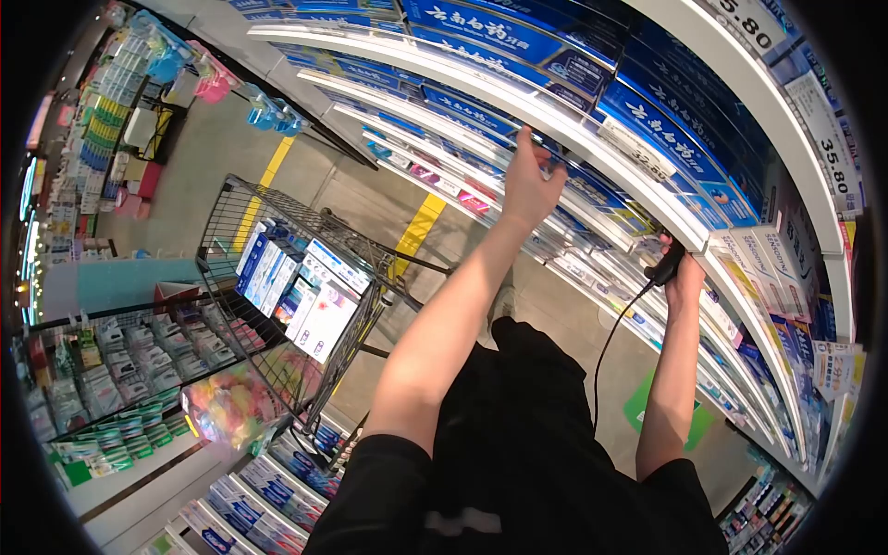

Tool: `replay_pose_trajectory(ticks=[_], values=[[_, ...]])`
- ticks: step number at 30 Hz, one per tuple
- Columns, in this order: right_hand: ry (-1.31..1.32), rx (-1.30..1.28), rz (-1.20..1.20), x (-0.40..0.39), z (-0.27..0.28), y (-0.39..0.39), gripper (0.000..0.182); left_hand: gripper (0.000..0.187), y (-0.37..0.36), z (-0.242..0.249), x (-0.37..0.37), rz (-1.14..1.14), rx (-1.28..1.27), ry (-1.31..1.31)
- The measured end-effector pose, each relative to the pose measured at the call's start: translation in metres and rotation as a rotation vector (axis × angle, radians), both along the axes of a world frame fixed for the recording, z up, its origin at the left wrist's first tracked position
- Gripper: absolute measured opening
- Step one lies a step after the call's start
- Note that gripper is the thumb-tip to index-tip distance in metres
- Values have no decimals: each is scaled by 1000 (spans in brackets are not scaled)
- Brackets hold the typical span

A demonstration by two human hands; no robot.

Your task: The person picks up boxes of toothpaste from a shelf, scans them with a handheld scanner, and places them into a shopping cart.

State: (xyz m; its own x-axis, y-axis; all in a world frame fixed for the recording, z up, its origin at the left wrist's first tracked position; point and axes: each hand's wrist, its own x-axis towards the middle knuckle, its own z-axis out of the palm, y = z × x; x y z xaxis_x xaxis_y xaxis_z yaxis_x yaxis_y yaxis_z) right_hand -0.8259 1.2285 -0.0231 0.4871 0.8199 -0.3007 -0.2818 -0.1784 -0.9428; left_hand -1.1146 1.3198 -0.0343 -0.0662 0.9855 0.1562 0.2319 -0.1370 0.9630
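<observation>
My left hand (534, 185) reaches up to the front edge of a shelf of blue toothpaste boxes, its index finger stretched out and the others apart, with nothing seen in it. On the right, my right hand (684, 273) is wrapped round a black handheld device (664, 265) with a black cable hanging down from it. The device is close to a lower shelf edge. Above both hands, blue boxes (652, 125) stand on the lit shelf (518, 88), behind a price label (638, 148).
A wire shopping cart (227, 217) holding boxes stands on the left over yellow floor lines. White and blue boxes (763, 264) fill the shelves at right. Racks of small packets (139, 356) and toothbrush shelves (259, 499) lie at lower left.
</observation>
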Motion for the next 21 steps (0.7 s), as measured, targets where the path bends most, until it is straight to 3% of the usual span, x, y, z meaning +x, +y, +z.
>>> replay_pose_trajectory(ticks=[6,14,21], values=[[64,23,21,5,-1,2,25,75,-1,4,4,-16,-34,-10],[238,142,-4,12,-16,-3,24,77,-4,7,4,-51,-88,-93],[271,213,32,-1,-15,-3,23,78,-5,3,4,-69,-86,-13]])
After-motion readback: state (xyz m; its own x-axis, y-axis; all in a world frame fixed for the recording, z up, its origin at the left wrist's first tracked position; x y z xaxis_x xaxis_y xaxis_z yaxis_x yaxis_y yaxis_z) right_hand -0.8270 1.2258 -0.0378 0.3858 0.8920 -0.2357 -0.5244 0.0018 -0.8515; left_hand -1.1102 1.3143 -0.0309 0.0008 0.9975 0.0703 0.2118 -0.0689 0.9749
